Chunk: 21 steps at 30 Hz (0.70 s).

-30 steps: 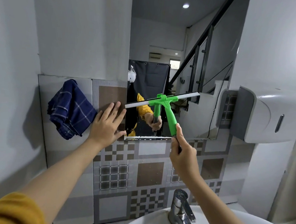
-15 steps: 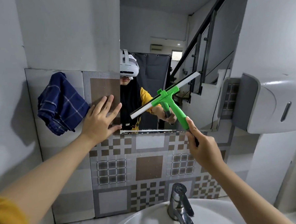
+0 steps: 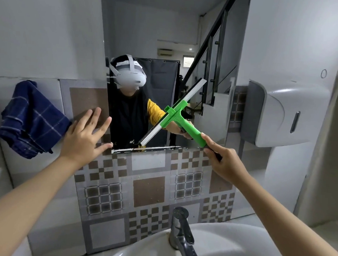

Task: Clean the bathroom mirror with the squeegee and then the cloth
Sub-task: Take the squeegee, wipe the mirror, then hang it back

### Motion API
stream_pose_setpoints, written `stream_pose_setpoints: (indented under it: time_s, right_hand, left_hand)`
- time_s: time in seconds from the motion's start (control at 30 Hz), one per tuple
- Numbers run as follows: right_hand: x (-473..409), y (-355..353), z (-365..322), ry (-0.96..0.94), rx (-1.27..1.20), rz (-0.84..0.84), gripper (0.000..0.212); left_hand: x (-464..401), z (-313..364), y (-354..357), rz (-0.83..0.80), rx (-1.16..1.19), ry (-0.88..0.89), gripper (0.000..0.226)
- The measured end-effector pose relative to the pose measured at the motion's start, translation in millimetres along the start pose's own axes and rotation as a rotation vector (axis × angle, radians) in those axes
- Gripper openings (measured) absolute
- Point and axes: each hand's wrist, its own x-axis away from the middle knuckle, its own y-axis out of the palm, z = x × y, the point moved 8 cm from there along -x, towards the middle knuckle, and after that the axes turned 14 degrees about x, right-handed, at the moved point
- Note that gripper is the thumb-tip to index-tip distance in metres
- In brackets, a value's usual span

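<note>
The mirror (image 3: 165, 35) hangs on the wall above a band of patterned tiles. My right hand (image 3: 225, 162) grips the handle of a green squeegee (image 3: 181, 118). Its blade lies steeply tilted against the lower part of the glass, the lower end almost at the mirror's bottom edge. My left hand (image 3: 83, 137) rests flat with fingers spread on the tiled wall just left of the mirror. A dark blue checked cloth (image 3: 30, 118) hangs on the wall to the left of that hand, close to the fingers.
A white dispenser (image 3: 278, 116) is mounted on the wall right of the mirror. Below are a white basin (image 3: 144, 250) and a metal tap (image 3: 181, 228). A grey side wall closes in on the left.
The squeegee blade has turned from nearly level to steeply tilted and its lower end has dropped toward the mirror's bottom edge. The view has tipped downward. My left hand stays on the wall.
</note>
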Motion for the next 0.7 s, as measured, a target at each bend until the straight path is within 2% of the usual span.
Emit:
stream_pose_setpoints:
  time_s: [0.3, 0.53, 0.7]
  right_hand:
    - [32.9, -25.9, 80.0, 0.171, -0.077, 0.034, 0.054]
    - [46.0, -13.0, 78.8, 0.285, -0.237, 0.001, 0.053]
    - [58.8, 6.5, 69.2, 0.4, -0.329, 0.05, 0.053]
  left_hand:
    - [-1.0, 2.5, 0.5, 0.023, -0.033, 0.014, 0.074]
    - [-2.5, 5.2, -0.2, 0.02, -0.031, 0.012, 0.075]
    - [-1.4, 5.7, -1.6, 0.006, -0.011, -0.01, 0.075]
